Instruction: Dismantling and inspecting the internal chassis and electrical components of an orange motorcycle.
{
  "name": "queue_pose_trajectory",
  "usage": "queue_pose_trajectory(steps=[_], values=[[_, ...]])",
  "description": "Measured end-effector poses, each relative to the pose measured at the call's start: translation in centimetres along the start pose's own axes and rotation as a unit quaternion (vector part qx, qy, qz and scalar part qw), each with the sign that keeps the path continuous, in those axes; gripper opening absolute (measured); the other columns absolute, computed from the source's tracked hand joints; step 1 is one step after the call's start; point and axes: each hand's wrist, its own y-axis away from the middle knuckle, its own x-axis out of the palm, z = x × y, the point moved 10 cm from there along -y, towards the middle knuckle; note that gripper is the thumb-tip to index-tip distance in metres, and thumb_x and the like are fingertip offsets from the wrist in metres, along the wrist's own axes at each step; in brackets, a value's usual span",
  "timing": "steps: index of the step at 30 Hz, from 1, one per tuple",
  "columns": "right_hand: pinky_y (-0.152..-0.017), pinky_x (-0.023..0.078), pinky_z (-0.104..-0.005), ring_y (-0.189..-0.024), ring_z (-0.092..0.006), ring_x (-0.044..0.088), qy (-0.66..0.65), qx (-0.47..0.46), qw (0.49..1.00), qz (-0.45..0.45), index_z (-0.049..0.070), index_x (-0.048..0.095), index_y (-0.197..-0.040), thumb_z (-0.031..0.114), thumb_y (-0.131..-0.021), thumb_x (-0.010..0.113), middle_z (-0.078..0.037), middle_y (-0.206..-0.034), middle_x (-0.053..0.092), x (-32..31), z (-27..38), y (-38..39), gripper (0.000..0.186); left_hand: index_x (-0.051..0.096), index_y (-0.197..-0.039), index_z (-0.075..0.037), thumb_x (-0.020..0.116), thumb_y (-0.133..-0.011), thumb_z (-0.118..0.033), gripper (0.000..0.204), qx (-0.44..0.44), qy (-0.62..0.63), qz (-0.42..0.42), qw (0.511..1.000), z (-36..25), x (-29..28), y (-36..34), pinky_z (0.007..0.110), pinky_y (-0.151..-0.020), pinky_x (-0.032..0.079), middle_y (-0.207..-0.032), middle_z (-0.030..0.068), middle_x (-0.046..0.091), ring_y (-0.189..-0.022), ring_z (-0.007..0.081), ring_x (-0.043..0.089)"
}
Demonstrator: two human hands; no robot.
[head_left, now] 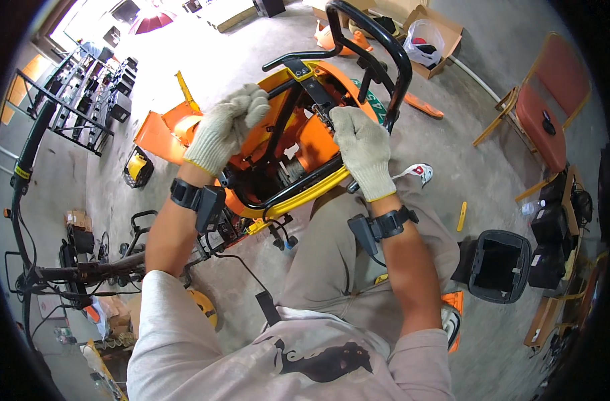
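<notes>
An orange and yellow scooter body [317, 139] with a black tubular frame stands in front of me, its inside uncovered. My left hand [233, 123], in a knitted white glove, is over its left edge with the fingers curled together. Whatever lies between them is hidden. My right hand [362, 144], gloved alike, is closed at the right side of the opening, beside a small dark metal part [323, 115]. The glove hides what it grips. Cables and a coiled spring [291, 172] show deeper in the body. A black tubular rack [402, 60] rises at the far end.
Loose orange panels [164, 132] lie on the floor to the left, near a black basket [139, 168]. Handlebars [94, 273] reach in at lower left. To the right are a red chair [546, 127], a black open bin [499, 267] and a yellow strip [462, 216].
</notes>
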Motion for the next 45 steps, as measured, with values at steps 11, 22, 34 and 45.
queue_pose_trajectory(steps=[11,22,34,45], values=[[-0.08,0.06,-0.0424,-0.091,-0.0339,0.075,-0.065,-0.045,0.997,-0.004,0.017,0.077,-0.11,0.044,-0.101,0.065,-0.011,-0.101,0.077,0.7,-0.5,-0.3,0.031,0.065,-0.131,-0.005,0.053,-0.103,0.006,0.032,0.299,-0.658,0.11,0.682,-2.0,-0.1,1.4,0.023,-0.077,0.051,-0.096,0.0004,0.065,-0.081,0.0094,0.058],[-0.079,0.058,-0.0464,-0.094,-0.0357,0.073,0.056,-0.17,0.983,-0.032,0.016,0.07,-0.119,0.025,-0.102,0.062,-0.016,-0.102,0.074,0.2,3.5,0.4,0.02,0.065,-0.131,-0.003,0.053,-0.109,-0.009,0.026,0.175,-0.608,0.131,0.763,0.1,-4.0,-0.1,0.022,-0.072,0.047,-0.092,-0.0032,0.06,-0.079,0.0053,0.052],[-0.087,0.058,-0.0503,-0.101,-0.0393,0.074,0.29,-0.187,0.804,0.485,0.003,0.076,-0.107,0.02,-0.089,0.058,-0.023,-0.109,0.075,21.0,6.3,-2.9,0.031,0.068,-0.128,-0.003,0.056,-0.108,-0.017,0.027,0.206,-0.481,-0.021,0.852,-2.0,-5.6,0.1,0.023,-0.063,0.048,-0.086,0.0003,0.066,-0.068,0.0053,0.056],[-0.106,0.054,-0.0464,-0.132,-0.0217,0.063,0.252,0.168,0.767,0.565,0.026,0.069,-0.139,0.03,-0.088,0.08,0.0,-0.149,0.063,40.6,-10.5,-2.2,0.052,0.065,-0.128,-0.001,0.052,-0.111,-0.018,0.027,0.203,-0.478,-0.007,0.855,-1.5,-5.9,-0.6,0.02,-0.056,0.04,-0.083,-0.0027,0.058,-0.063,0.0037,0.047]])
